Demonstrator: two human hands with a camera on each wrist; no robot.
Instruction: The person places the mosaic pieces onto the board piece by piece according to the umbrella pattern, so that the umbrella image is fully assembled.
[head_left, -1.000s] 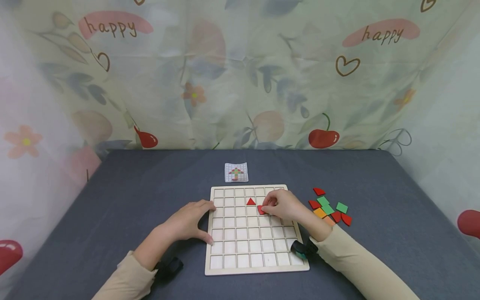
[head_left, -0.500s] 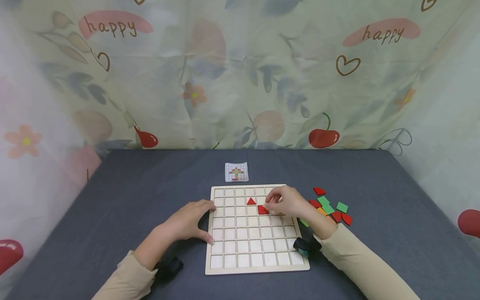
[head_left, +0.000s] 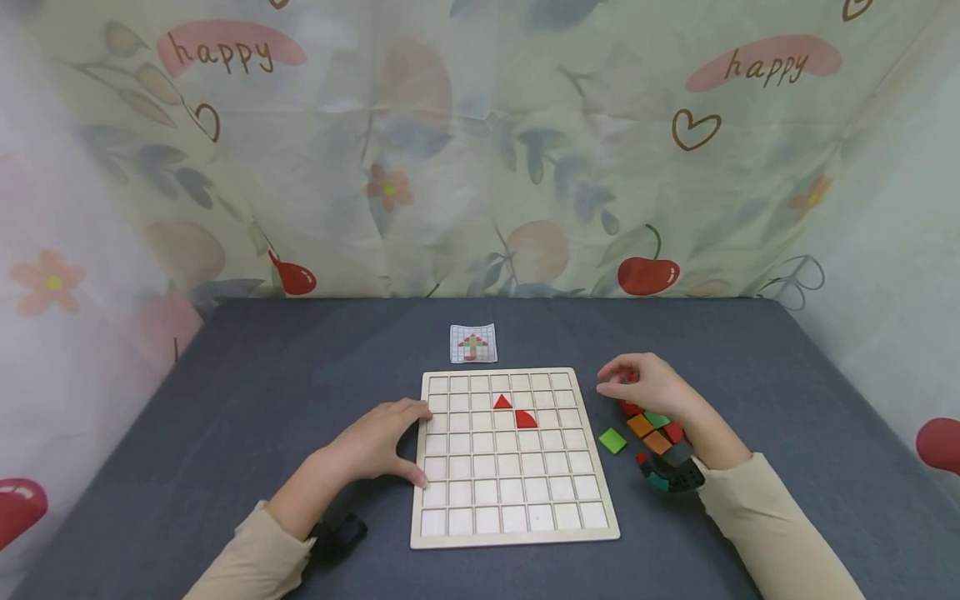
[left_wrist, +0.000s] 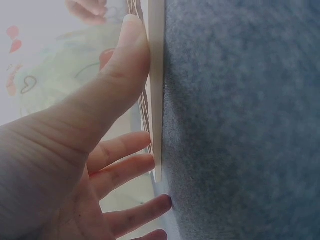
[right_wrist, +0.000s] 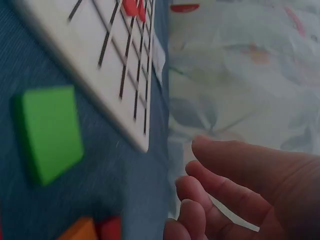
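The wooden grid board (head_left: 484, 468) lies flat on the table. My left hand (head_left: 375, 440) rests against its left edge, thumb and fingertips touching the rim with the fingers fairly straight; the left wrist view shows the thumb (left_wrist: 131, 55) on that rim. Two pieces sit in the grid: a red triangle (head_left: 502, 402) and, one row nearer and to its right, a red quarter-circle (head_left: 526, 419). Right of the board, my right hand (head_left: 651, 387) hovers over the loose pieces, fingers loosely bent, nothing visible between them. Its hand and wrist camera hide part of the pile.
A small pattern card (head_left: 473, 344) lies behind the board. Beside the board's right edge is a green square tile (head_left: 612, 440). Orange tiles (head_left: 640, 426), red pieces (head_left: 674, 432) and another green tile (head_left: 657, 418) lie close together. A patterned curtain (head_left: 480, 150) hangs behind the table.
My right hand has let go of the red quarter-circle in the grid and moved right, off the board and over the loose pieces. The left hand has stayed put.
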